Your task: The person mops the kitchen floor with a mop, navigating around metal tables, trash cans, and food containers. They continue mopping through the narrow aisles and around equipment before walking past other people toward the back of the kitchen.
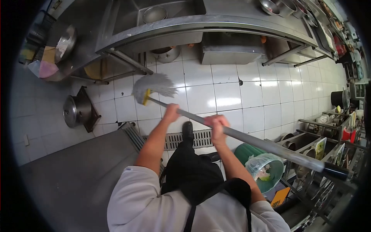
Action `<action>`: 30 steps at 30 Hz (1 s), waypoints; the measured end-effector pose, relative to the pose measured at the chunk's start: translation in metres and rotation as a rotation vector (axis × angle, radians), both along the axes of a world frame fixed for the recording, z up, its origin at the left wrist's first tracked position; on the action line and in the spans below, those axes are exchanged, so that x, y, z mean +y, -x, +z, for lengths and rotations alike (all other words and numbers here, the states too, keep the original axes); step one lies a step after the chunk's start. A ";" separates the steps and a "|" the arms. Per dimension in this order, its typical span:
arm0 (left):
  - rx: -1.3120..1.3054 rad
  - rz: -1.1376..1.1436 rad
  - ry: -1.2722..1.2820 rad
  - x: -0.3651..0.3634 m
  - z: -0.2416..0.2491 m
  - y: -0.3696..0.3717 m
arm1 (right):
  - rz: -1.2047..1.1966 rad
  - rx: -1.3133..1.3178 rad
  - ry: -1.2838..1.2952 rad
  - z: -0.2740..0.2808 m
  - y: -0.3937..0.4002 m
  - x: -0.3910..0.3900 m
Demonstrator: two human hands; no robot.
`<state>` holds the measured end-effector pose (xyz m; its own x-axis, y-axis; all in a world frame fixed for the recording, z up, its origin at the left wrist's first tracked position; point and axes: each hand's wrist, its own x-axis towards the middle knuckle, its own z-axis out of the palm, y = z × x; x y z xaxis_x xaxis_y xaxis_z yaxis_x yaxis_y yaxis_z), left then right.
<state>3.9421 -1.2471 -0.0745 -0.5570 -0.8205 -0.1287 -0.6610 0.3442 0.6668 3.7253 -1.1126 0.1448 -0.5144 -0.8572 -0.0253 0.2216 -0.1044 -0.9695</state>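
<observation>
Both of my hands are wrapped round the long grey handle of a mop point(262, 145). My left hand point(172, 113) grips it lower down, nearer the yellow clamp. Further up the handle, my right hand point(217, 125) is closed round it in front of my body. The mop's grey string head point(154, 85) is spread on the white tiled floor point(201, 98), close to a leg of the steel counter. Its black-tipped upper end points out to the right, above the green bin.
A steel counter with a sink point(193, 9) runs along the front. A lidded pot point(71, 112) stands on a low stand at left. A green bin point(276, 176) with a plastic liner is at right, beside racks of pans. A floor drain grate point(203, 139) lies underfoot.
</observation>
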 end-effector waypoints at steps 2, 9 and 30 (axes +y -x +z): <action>-0.140 0.177 0.019 -0.015 -0.006 -0.054 | 0.244 0.067 -0.097 -0.009 -0.030 -0.020; -0.248 0.312 0.045 -0.005 -0.001 -0.107 | 0.452 0.025 -0.181 -0.004 -0.065 -0.018; 0.430 -0.157 -0.153 0.037 0.091 0.100 | 0.323 -0.038 0.520 0.207 0.087 -0.042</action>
